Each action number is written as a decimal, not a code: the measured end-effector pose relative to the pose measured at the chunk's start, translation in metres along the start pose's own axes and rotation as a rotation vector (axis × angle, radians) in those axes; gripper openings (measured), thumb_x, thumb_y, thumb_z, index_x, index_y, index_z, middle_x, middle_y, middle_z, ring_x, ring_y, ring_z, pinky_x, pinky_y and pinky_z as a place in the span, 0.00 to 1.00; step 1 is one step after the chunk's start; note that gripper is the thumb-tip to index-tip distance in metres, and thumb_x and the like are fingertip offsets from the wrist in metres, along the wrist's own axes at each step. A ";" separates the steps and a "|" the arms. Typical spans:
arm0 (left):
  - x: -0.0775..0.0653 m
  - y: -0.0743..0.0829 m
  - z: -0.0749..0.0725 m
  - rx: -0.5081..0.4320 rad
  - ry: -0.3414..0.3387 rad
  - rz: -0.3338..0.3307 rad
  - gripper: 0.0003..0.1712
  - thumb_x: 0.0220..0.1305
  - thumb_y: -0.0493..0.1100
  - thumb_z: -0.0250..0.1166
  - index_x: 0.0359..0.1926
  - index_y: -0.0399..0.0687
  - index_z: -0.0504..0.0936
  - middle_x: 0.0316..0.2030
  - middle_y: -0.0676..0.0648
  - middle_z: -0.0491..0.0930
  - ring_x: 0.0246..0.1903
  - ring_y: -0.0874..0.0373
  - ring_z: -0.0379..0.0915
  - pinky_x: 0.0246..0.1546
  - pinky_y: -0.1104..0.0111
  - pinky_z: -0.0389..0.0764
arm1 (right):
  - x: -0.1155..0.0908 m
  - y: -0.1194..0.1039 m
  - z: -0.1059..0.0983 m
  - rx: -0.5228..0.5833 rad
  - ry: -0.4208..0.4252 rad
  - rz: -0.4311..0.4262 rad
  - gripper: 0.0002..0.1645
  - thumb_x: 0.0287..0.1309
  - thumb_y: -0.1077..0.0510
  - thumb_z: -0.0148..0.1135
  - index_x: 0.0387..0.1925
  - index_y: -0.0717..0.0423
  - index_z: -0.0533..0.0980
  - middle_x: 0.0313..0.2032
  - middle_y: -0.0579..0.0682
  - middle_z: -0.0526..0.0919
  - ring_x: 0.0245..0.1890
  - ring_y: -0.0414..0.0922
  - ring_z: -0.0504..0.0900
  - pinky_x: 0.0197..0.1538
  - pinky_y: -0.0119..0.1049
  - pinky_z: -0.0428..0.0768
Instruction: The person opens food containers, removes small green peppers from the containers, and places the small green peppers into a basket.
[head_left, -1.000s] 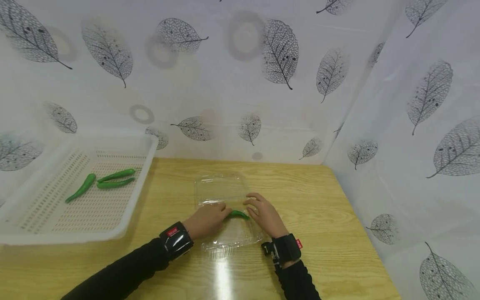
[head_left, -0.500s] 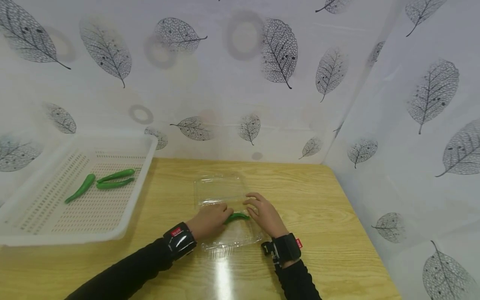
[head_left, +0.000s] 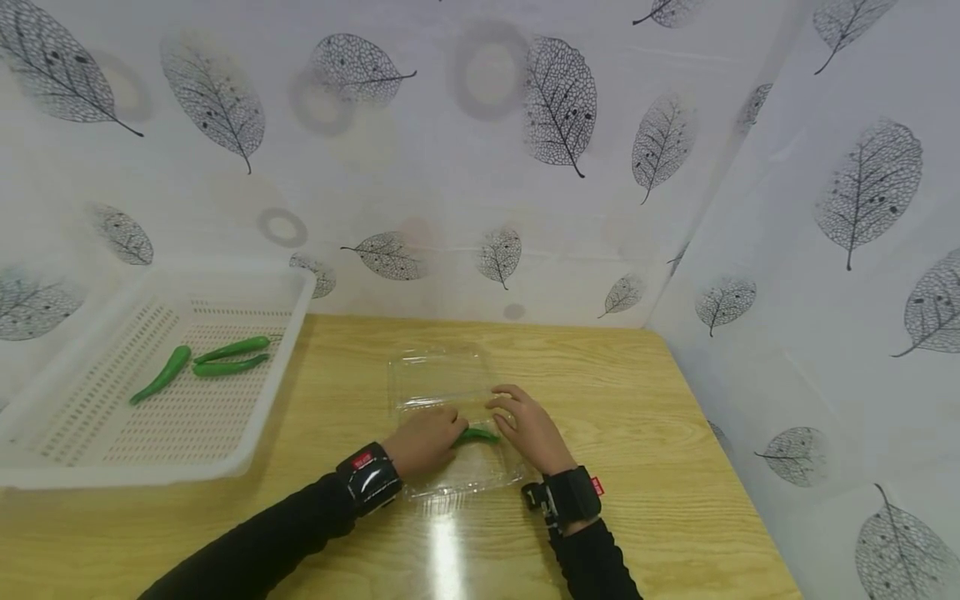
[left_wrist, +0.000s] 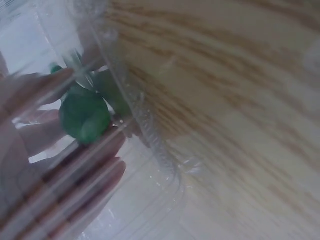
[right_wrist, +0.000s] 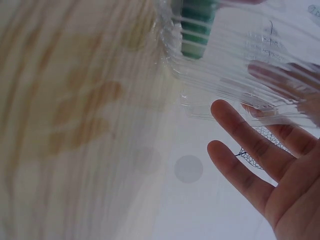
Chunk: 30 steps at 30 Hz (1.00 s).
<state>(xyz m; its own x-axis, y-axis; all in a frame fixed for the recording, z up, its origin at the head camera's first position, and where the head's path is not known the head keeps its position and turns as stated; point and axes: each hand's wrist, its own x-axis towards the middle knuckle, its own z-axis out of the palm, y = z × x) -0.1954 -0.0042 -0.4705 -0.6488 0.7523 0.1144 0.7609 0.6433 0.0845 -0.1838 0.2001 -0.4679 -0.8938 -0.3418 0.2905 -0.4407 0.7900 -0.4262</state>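
Observation:
A clear plastic clamshell box (head_left: 442, 373) lies opened out on the table, its lid half toward the back. My left hand (head_left: 426, 442) reaches over the near half and grips a green chili pepper (head_left: 478, 435) by its left end. Through the plastic in the left wrist view, fingers and thumb close round the pepper (left_wrist: 84, 116). My right hand (head_left: 534, 429) stands at the box's right edge with loosely spread fingers. In the right wrist view, part of that hand (right_wrist: 280, 165) shows through the clear wall, apart from the pepper (right_wrist: 196, 35).
A white perforated plastic basket (head_left: 258, 433) stands at the left with 3 more green chili peppers (head_left: 231, 365) in it. The wooden table (head_left: 637, 467) meets leaf-patterned sheeting (head_left: 465, 192) at the back and right.
My left hand has shifted slightly to the right, and the chili pepper in it has dipped a little toward the box. The right hand stays in place.

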 end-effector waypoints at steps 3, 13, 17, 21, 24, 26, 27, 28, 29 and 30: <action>0.000 -0.001 0.001 0.008 0.008 0.014 0.11 0.56 0.44 0.65 0.38 0.45 0.77 0.29 0.50 0.74 0.27 0.58 0.71 0.29 0.68 0.74 | 0.000 0.000 0.000 -0.001 0.001 0.000 0.12 0.56 0.63 0.63 0.44 0.54 0.81 0.54 0.50 0.76 0.46 0.46 0.80 0.43 0.35 0.80; -0.001 0.001 -0.003 -0.077 -0.029 0.016 0.09 0.56 0.41 0.65 0.35 0.46 0.74 0.27 0.51 0.71 0.25 0.60 0.68 0.23 0.72 0.70 | 0.001 0.000 0.000 -0.004 0.004 0.008 0.12 0.55 0.63 0.63 0.43 0.54 0.81 0.53 0.49 0.77 0.47 0.46 0.80 0.44 0.36 0.80; 0.000 0.002 -0.001 -0.077 -0.056 0.017 0.08 0.56 0.40 0.64 0.36 0.46 0.74 0.28 0.51 0.72 0.27 0.60 0.71 0.25 0.71 0.73 | 0.001 -0.001 0.000 0.003 0.001 0.010 0.12 0.56 0.64 0.63 0.43 0.55 0.81 0.53 0.50 0.76 0.47 0.47 0.80 0.45 0.37 0.80; 0.001 0.002 0.001 -0.076 -0.083 0.023 0.08 0.57 0.40 0.63 0.38 0.46 0.75 0.30 0.51 0.74 0.28 0.60 0.71 0.26 0.71 0.74 | 0.001 -0.001 0.000 0.007 -0.003 0.014 0.12 0.56 0.63 0.63 0.44 0.55 0.81 0.53 0.50 0.76 0.48 0.47 0.80 0.45 0.37 0.80; 0.001 0.002 0.001 -0.089 -0.111 0.027 0.08 0.57 0.40 0.61 0.39 0.47 0.75 0.31 0.51 0.74 0.28 0.61 0.70 0.27 0.72 0.73 | 0.000 0.000 0.000 0.006 -0.002 0.017 0.12 0.56 0.64 0.63 0.44 0.55 0.81 0.53 0.49 0.76 0.48 0.47 0.80 0.45 0.37 0.80; 0.001 0.003 -0.001 -0.097 -0.130 0.027 0.07 0.58 0.41 0.61 0.39 0.48 0.75 0.30 0.52 0.73 0.28 0.62 0.70 0.27 0.71 0.73 | 0.000 -0.001 0.000 0.005 -0.002 0.017 0.12 0.56 0.64 0.63 0.43 0.55 0.81 0.53 0.49 0.76 0.48 0.47 0.80 0.45 0.37 0.80; 0.001 0.004 -0.002 -0.099 -0.137 0.029 0.07 0.58 0.41 0.61 0.38 0.48 0.75 0.30 0.52 0.73 0.28 0.62 0.69 0.27 0.72 0.73 | 0.000 -0.001 0.000 0.005 -0.002 0.017 0.12 0.56 0.64 0.63 0.43 0.55 0.81 0.53 0.49 0.76 0.48 0.47 0.80 0.45 0.37 0.80; 0.000 0.004 -0.004 -0.099 -0.140 0.031 0.07 0.58 0.41 0.61 0.38 0.49 0.74 0.30 0.52 0.73 0.28 0.62 0.69 0.27 0.72 0.73 | 0.000 -0.001 0.000 0.003 -0.003 0.016 0.12 0.56 0.64 0.63 0.43 0.55 0.81 0.53 0.49 0.76 0.48 0.47 0.80 0.45 0.36 0.80; 0.000 0.005 -0.005 -0.101 -0.142 0.034 0.07 0.58 0.41 0.61 0.38 0.49 0.74 0.30 0.53 0.73 0.28 0.62 0.69 0.27 0.72 0.72 | 0.000 -0.001 0.000 0.001 -0.004 0.014 0.12 0.56 0.64 0.63 0.43 0.54 0.81 0.54 0.49 0.76 0.48 0.47 0.80 0.45 0.36 0.80; -0.001 0.005 -0.007 -0.101 -0.140 0.041 0.06 0.58 0.41 0.61 0.37 0.49 0.74 0.29 0.53 0.73 0.28 0.62 0.69 0.27 0.72 0.72 | -0.001 -0.001 -0.001 0.001 -0.004 0.011 0.12 0.56 0.64 0.63 0.44 0.54 0.81 0.54 0.49 0.76 0.48 0.47 0.80 0.45 0.36 0.80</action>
<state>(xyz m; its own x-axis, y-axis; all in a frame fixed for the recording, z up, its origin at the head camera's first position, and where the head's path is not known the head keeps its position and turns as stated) -0.1909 -0.0021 -0.4635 -0.6068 0.7946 -0.0182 0.7794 0.5994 0.1826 -0.1826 0.1997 -0.4670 -0.8991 -0.3347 0.2822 -0.4304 0.7935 -0.4302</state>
